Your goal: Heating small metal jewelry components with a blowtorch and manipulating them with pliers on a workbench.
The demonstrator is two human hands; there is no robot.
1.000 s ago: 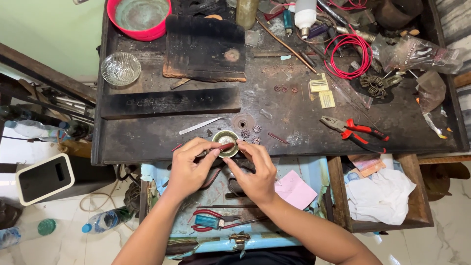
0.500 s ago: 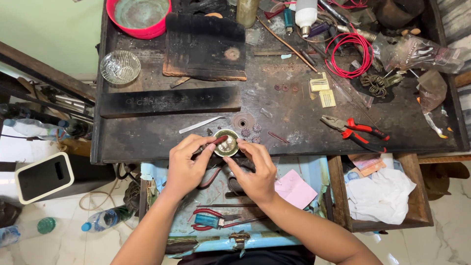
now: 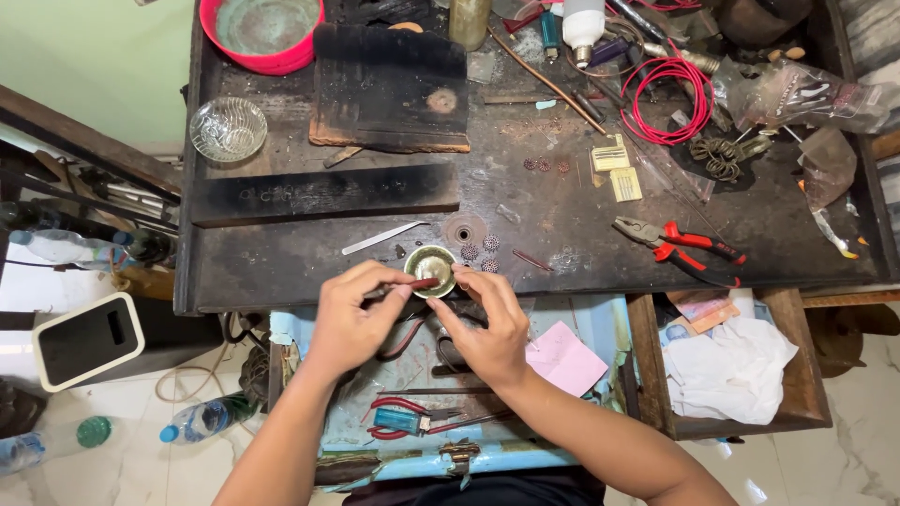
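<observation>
Both hands are meeting at the near edge of the dark table (image 3: 309, 262), right over its lip. The left hand (image 3: 352, 319) is pinching a thin reddish rod (image 3: 424, 282) laid across a small round brass dish (image 3: 430, 270), and the right hand (image 3: 483, 328) is gripping that dish from its right side with curled fingers. Small patterned discs (image 3: 480, 247) are lying just beside the dish. Red-handled pliers (image 3: 680, 245) are sitting well apart to the right, leaving bare tabletop between.
</observation>
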